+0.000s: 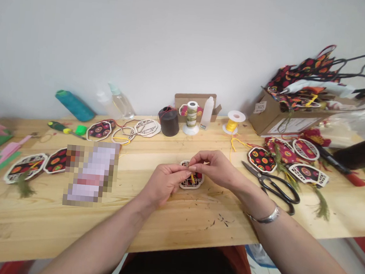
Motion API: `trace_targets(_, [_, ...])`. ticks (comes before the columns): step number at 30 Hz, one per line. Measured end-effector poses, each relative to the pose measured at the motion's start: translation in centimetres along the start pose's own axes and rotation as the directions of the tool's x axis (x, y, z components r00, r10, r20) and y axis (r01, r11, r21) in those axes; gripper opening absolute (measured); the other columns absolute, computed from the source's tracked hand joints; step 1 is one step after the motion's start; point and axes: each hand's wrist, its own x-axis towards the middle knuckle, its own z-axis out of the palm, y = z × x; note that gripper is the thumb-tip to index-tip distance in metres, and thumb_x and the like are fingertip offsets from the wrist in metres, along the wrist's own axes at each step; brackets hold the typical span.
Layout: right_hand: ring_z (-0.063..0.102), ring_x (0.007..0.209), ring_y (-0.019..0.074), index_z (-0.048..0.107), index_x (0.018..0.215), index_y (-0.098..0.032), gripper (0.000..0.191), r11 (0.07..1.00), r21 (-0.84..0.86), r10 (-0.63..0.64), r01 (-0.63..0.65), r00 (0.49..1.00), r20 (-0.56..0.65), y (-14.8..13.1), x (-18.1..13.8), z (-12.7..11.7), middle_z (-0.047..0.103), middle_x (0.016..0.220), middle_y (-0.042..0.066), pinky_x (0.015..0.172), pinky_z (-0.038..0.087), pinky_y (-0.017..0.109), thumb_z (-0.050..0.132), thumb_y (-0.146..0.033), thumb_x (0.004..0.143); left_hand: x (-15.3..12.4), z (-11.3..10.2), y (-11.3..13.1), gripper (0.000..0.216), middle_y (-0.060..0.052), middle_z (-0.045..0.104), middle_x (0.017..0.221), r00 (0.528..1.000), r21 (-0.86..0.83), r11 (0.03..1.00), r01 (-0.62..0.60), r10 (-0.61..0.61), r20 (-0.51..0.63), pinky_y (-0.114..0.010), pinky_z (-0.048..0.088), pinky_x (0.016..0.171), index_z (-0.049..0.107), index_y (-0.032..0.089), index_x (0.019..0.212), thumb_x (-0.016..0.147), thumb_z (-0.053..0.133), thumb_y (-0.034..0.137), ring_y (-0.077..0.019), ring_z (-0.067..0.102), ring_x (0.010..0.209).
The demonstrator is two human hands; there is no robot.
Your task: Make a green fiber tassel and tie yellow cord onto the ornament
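A wood-framed ornament (196,183) with dark patterned fabric and a lattice front lies on the table under my hands. Yellow cord (193,179) runs over its face up to my fingertips. My left hand (167,180) comes from the left side, thumb and forefinger pinched together at the cord. Meeting it above the ornament, my right hand (214,167) also has its thumb and forefinger closed there. The exact spot where each hand grips the cord is partly hidden by the fingers. Black-handled scissors (272,184) lie to the right of my right forearm.
Several finished-looking ornaments (262,159) with tassels lie at right, others (26,167) at left. Along the wall stand a yellow cord spool (231,125), a black thread cone (169,122), a ribbon roll (191,116) and a teal cone (75,105). A crammed cardboard box (267,114) stands back right.
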Motion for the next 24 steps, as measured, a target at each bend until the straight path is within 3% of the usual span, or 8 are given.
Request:
trace_targets(13, [0.046, 0.053, 0.0070, 0.062, 0.067, -0.012, 0.012, 0.998, 0.020, 0.052, -0.052, 0.999, 0.000, -0.7, -0.3, 0.0, 0.055, 0.058, -0.003, 0.053, 0.038, 0.022, 0.061, -0.021, 0.074, -0.1, 0.1, 0.0, 0.021, 0.005, 0.045, 0.044, 0.999, -0.024, 0.999, 0.022, -0.022, 0.025, -0.019, 0.011, 0.037, 0.074, 0.011, 0.073, 0.062, 0.076, 0.030, -0.0012, 0.025, 0.036])
trace_targets(15, [0.048, 0.055, 0.0082, 0.063, 0.071, -0.013, 0.012, 1.000, 0.004, 0.014, -0.014, 1.000, -0.020, -0.5, -0.2, 0.1, 0.057, 0.061, -0.001, 0.054, 0.040, 0.023, 0.061, -0.023, 0.076, -0.1, 0.0, 0.1, 0.021, 0.006, 0.041, 0.044, 0.999, -0.069, 0.997, 0.029, -0.027, 0.033, -0.019, 0.011, 0.037, 0.073, 0.011, 0.072, 0.061, 0.077, 0.028, -0.0011, 0.025, 0.037])
trace_targets(17, [0.052, 0.061, 0.0101, 0.064, 0.077, -0.014, 0.009, 0.990, -0.071, -0.130, 0.123, 0.985, -0.109, -0.1, -0.1, 0.2, 0.061, 0.068, 0.001, 0.058, 0.042, 0.024, 0.060, -0.022, 0.078, 0.0, -0.1, 0.3, 0.022, 0.008, 0.035, 0.044, 0.999, -0.135, 0.990, 0.043, -0.040, 0.024, -0.017, 0.011, 0.037, 0.072, 0.010, 0.071, 0.059, 0.078, 0.027, -0.0008, 0.022, 0.038])
trace_targets(19, [0.055, 0.071, 0.0123, 0.065, 0.079, -0.016, 0.006, 0.918, -0.223, -0.368, 0.328, 0.914, -0.170, 0.3, 0.0, 0.2, 0.062, 0.077, 0.003, 0.065, 0.044, 0.027, 0.058, -0.015, 0.079, 0.1, -0.3, 0.6, 0.022, 0.010, 0.030, 0.043, 0.998, -0.214, 0.975, 0.066, -0.068, -0.003, -0.016, 0.011, 0.037, 0.070, 0.009, 0.070, 0.057, 0.079, 0.025, -0.0006, 0.019, 0.039])
trace_targets(21, [0.055, 0.079, 0.0140, 0.065, 0.080, -0.018, 0.013, 0.773, -0.394, -0.578, 0.496, 0.807, -0.117, 0.6, 0.0, 0.2, 0.061, 0.082, 0.004, 0.071, 0.045, 0.029, 0.055, -0.009, 0.081, 0.3, -0.4, 0.8, 0.021, 0.011, 0.027, 0.043, 0.995, -0.288, 0.954, 0.086, -0.097, -0.023, -0.015, 0.010, 0.037, 0.067, 0.010, 0.066, 0.055, 0.080, 0.023, -0.0005, 0.017, 0.039])
trace_targets(24, [0.052, 0.081, 0.0153, 0.065, 0.085, -0.020, 0.020, 0.581, -0.544, -0.710, 0.606, 0.703, 0.025, 0.9, 0.1, 0.1, 0.059, 0.084, 0.004, 0.074, 0.045, 0.032, 0.049, -0.007, 0.085, 0.3, -0.4, 0.9, 0.021, 0.011, 0.027, 0.043, 0.994, -0.337, 0.937, 0.095, -0.110, -0.027, -0.015, 0.010, 0.036, 0.063, 0.011, 0.062, 0.054, 0.080, 0.022, -0.0007, 0.015, 0.039])
